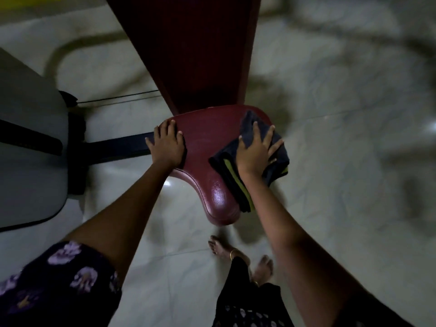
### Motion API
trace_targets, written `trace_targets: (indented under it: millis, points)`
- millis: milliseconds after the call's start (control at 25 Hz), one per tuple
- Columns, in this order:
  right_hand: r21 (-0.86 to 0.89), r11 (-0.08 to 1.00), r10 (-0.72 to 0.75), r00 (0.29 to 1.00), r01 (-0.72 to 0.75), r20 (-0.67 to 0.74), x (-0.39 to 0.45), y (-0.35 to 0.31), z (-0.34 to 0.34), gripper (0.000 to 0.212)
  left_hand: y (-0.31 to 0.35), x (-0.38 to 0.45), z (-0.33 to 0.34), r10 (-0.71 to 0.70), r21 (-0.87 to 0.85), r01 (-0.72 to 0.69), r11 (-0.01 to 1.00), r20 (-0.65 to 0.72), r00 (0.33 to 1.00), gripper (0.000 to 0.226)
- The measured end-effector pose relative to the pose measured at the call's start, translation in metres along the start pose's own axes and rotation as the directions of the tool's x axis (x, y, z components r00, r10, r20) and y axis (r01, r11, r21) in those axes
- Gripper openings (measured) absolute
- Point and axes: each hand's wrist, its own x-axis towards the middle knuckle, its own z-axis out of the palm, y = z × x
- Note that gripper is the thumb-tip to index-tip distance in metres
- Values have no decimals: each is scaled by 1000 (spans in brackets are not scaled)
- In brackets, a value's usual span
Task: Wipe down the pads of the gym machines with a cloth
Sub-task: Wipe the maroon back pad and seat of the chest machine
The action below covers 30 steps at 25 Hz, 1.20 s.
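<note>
wiping the maroon seat pad [207, 147]: right hand [256, 149] presses the dark cloth [278, 161], fingers spread flat. left hand [168, 145] braces the edge, flat too. next, probably sweep toward the nose.

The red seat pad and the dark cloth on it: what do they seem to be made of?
The seat pad looks like vinyl or leatherette over padding: smooth, glossy, with a bright highlight and a seam along the rim. The cloth looks like soft, matte woven fabric, perhaps microfibre: folded in layers, dark with a yellow-green edge. The right hand presses it flat.
</note>
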Motion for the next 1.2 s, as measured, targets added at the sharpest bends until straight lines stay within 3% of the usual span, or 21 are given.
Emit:
trace_targets:
  millis: [160,280,440,560,640,720,800,920,1040,1200]
  points:
    - [55,998,-10,994,4,107,-55,13,-1,64,54,-33,10,4,-27,-2,1000,82,997,55]
    - [205,979,-51,985,17,163,-71,28,-2,66,71,-42,22,-60,-55,65,996,93,994,61]
    - [290,957,-6,1000,8,-6,-19,30,-1,59,68,-39,21,-71,-9,73,997,110,991,64]
    - [241,971,32,995,-8,-95,43,37,-11,49,70,-40,24,-62,25,60,998,102,993,66]
    - [244,969,13,997,-30,70,90,38,-27,43,71,-39,23,-64,30,61,998,91,994,66]
    - [331,942,-43,955,-60,294,127,29,-39,41,70,-38,24,-67,46,63,997,88,994,66]
    - [373,922,-57,919,-101,390,145,21,-39,38,70,-39,24,-64,54,59,997,86,994,65]
    - [420,902,-36,949,-104,312,138,23,-31,36,68,-36,24,-51,55,47,997,82,995,64]
    - [297,952,45,992,-78,116,99,36,-30,47,66,-36,24,-46,55,42,998,83,995,64]
    - [240,964,-91,992,111,-90,24,46,-8,59,67,-33,23,-49,53,45,998,85,995,64]
